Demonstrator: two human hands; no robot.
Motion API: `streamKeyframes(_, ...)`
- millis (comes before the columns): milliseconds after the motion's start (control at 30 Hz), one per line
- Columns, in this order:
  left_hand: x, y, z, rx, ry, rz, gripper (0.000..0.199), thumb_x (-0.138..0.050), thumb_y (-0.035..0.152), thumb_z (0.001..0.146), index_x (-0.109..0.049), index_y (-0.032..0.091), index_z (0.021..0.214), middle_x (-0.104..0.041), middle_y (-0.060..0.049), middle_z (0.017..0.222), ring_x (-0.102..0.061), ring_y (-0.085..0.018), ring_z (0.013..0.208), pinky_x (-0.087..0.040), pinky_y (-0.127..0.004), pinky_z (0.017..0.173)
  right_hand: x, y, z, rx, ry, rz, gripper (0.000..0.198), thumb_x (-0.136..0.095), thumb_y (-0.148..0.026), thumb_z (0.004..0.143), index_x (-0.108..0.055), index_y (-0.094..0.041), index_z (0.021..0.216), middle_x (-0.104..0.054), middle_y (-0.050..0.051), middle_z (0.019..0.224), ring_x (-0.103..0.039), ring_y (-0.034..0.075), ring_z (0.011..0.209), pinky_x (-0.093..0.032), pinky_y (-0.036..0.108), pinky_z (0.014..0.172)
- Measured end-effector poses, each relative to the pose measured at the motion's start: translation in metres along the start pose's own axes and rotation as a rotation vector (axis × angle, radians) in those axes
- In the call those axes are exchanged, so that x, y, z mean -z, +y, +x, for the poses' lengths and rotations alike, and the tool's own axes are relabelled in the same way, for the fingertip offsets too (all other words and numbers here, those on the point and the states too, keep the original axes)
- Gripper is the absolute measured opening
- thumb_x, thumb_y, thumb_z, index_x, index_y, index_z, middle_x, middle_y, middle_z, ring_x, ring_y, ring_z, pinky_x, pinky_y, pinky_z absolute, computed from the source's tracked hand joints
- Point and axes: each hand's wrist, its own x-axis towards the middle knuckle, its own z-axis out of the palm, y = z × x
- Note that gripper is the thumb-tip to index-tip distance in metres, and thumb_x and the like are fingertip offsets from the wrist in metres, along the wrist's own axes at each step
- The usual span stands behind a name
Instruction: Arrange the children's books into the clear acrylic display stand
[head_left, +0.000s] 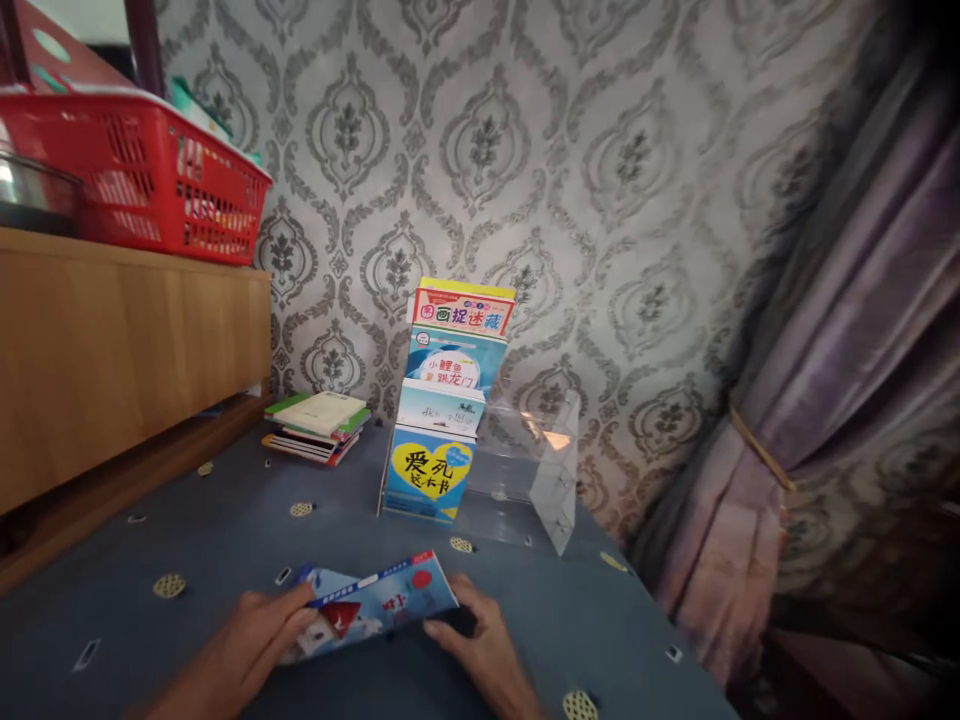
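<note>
A thin blue book (382,603) with a red picture and Chinese characters on its cover is held above the cloth, its cover tilted and turned sideways. My left hand (274,635) grips its left end, fingers across the cover. At the right end, my right hand (480,635) holds the edge, thumb in front and fingers partly hidden behind it. Beyond my hands stands a clear tiered rack (551,475). Its left column carries several books, the lowest a blue book with a yellow heart (429,475).
A stack of books (319,420) lies at the back left on the dark blue tablecloth (247,510). On the left, a wooden cabinet (135,360) bears a red plastic basket (217,205). Patterned wallpaper closes the back, and a tied purple curtain (810,420) hangs at right.
</note>
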Motion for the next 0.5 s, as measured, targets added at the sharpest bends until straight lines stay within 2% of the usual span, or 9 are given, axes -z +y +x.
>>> streamKeyframes(67, 0.002, 0.004, -0.003, 0.032, 0.024, -0.079, 0.045, -0.035, 0.056, 0.098, -0.072, 0.033, 0.112, -0.074, -0.001, 0.088, -0.067, -0.021, 0.083, -0.054, -0.025, 0.074, -0.003, 0.004, 0.001, -0.043, 0.062, 0.111, 0.046, -0.078, -0.065, 0.069, -0.073, -0.021, 0.082, -0.07, 0.005, 0.08, -0.066, 0.025, 0.08, -0.054, 0.036, 0.075)
streamKeyframes(167, 0.007, 0.015, -0.003, 0.125, 0.095, -0.182, 0.043, -0.04, 0.058, 0.095, -0.074, 0.032, 0.097, -0.071, 0.0, 0.078, -0.066, -0.021, 0.08, -0.055, -0.025, 0.071, -0.01, 0.004, 0.002, -0.109, 0.171, 0.353, 0.054, -0.083, -0.063, 0.062, -0.072, -0.023, 0.096, -0.073, 0.006, 0.095, -0.068, 0.025, 0.086, -0.055, 0.035, 0.075)
streamKeyframes(200, 0.009, 0.018, -0.002, 0.167, 0.135, -0.219, 0.042, -0.044, 0.059, 0.093, -0.075, 0.031, 0.095, -0.072, 0.0, 0.08, -0.066, -0.021, 0.083, -0.056, -0.025, 0.072, -0.014, 0.003, 0.003, -0.124, 0.201, 0.422, 0.056, -0.084, -0.063, 0.061, -0.072, -0.024, 0.098, -0.073, 0.006, 0.097, -0.068, 0.024, 0.085, -0.056, 0.034, 0.074)
streamKeyframes(267, 0.011, 0.024, 0.002, 0.264, 0.208, -0.316, 0.043, -0.051, 0.063, 0.088, -0.075, 0.028, 0.094, -0.074, -0.001, 0.088, -0.067, -0.022, 0.089, -0.057, -0.027, 0.076, -0.023, -0.001, 0.003, -0.144, 0.212, 0.518, 0.053, -0.083, -0.064, 0.062, -0.072, -0.024, 0.094, -0.074, 0.005, 0.088, -0.067, 0.021, 0.075, -0.055, 0.032, 0.069)
streamKeyframes(400, 0.008, 0.039, 0.015, 0.427, 0.273, -0.635, 0.057, -0.063, 0.073, 0.074, -0.074, 0.018, 0.085, -0.074, -0.005, 0.085, -0.068, -0.024, 0.086, -0.058, -0.03, 0.077, -0.041, -0.017, 0.001, -0.164, 0.017, 0.576, 0.051, -0.08, -0.067, 0.066, -0.075, -0.021, 0.086, -0.07, 0.002, 0.07, -0.061, 0.017, 0.06, -0.051, 0.029, 0.06)
streamKeyframes(500, 0.0, 0.053, 0.024, 0.593, 0.37, -0.94, 0.057, -0.071, 0.07, 0.065, -0.071, 0.016, 0.083, -0.074, -0.007, 0.081, -0.071, -0.025, 0.083, -0.059, -0.032, 0.075, -0.043, -0.032, 0.001, -0.199, -0.082, 0.56, 0.055, -0.075, -0.07, 0.071, -0.075, -0.018, 0.089, -0.067, 0.001, 0.064, -0.053, 0.012, 0.049, -0.042, 0.023, 0.047)
